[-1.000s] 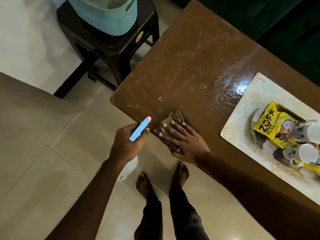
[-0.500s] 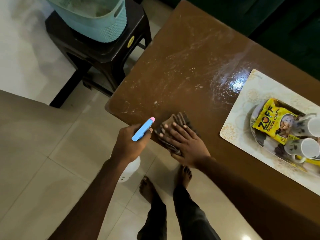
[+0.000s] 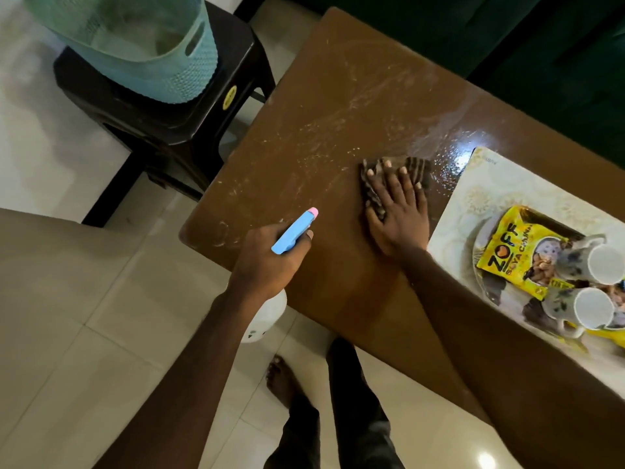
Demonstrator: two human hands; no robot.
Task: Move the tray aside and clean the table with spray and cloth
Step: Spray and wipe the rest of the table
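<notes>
Since half a second ago the right hand (image 3: pixel 397 211) has slid the cloth (image 3: pixel 419 169) from the table's near edge inward, up beside the tray (image 3: pixel 480 198). The left hand (image 3: pixel 267 262) has come forward over the table's near corner.

Head view: the right hand lies flat on the dark striped cloth, fingers spread and pressing it to the brown table (image 3: pixel 321 113). The cloth shows beyond the fingertips, next to a wet, shiny patch. The left hand is curled round the spray bottle (image 3: pixel 294 231), its blue head with pink nozzle pointing away and its white body below the hand. White streaks cover the tabletop to the left of the cloth.

The tray carries a yellow packet (image 3: pixel 507 252) reading "ZOFF" and "SOYA", and two mugs (image 3: pixel 605 264) on their sides. A teal basket (image 3: pixel 145 45) sits on a dark stool (image 3: pixel 162 130) off the table's left end; the stool's yellow sticker is unreadable.
</notes>
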